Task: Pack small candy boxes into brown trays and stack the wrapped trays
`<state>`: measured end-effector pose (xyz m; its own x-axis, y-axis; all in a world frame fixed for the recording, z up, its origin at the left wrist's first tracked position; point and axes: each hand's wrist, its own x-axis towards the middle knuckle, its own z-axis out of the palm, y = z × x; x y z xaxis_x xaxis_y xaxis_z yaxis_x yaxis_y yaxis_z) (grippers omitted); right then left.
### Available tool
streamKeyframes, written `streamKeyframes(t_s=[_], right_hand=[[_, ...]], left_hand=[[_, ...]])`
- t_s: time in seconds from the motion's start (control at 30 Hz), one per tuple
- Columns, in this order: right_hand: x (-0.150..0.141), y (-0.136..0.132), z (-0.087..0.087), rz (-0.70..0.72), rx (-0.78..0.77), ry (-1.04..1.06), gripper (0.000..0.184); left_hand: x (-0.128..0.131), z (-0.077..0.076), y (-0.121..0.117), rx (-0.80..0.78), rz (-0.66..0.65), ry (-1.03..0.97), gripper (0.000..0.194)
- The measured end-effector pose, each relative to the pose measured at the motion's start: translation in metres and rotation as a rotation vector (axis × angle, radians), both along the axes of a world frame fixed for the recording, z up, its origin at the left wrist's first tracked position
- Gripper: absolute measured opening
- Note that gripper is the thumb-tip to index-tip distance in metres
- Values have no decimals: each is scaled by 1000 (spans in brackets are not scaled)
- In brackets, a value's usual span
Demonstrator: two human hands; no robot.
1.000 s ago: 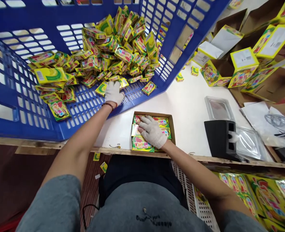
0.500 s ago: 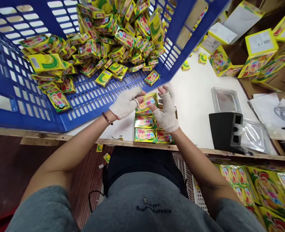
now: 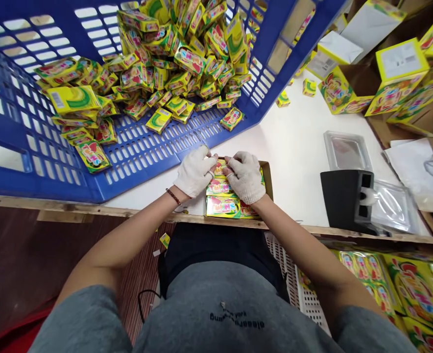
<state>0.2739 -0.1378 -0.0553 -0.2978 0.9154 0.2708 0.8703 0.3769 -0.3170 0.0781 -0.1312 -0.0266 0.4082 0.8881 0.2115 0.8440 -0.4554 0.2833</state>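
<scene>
Now that they have come together over the carton, the left hand (image 3: pixel 195 171) and right hand (image 3: pixel 245 177), both in white knit gloves, stand narrow, fingertips closed on a yellow packet (image 3: pixel 219 170). It lies at the far end of the rows in a brown cardboard tray (image 3: pixel 269 180), by the front edge of the worktop (image 3: pixel 297 147). "TWINS" reads on the nearest packet (image 3: pixel 222 207). Behind, a heap of similar packets (image 3: pixel 172 59) fills a blue plastic crate (image 3: pixel 47 189).

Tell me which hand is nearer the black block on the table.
Right. The right hand rests on the packets in the cardboard box, well left of the black block; the left hand lies farther still, at the box's left edge.
</scene>
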Motion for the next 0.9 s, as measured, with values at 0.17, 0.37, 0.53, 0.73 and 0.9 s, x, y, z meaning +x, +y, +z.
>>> streamKeyframes(t_s=[0.17,0.37,0.53,0.73,0.9], right_hand=[[-9,-14,-2,177,-119,-217,70],[-16,-22,6,197,-187,-334,77],[-21,-20,4,242,-235,-338,83],[-8,-12,0,188,-144,-119,76],[-7,-8,39,103,40,-32,69]], left_hand=[[5,13,-15,20,-11,192,26],[-30,14,44,-126,145,-107,16],[-79,1,113,-114,643,-123,53],[-97,1,107,-201,662,-164,33],[-54,32,40,-251,242,-354,38]])
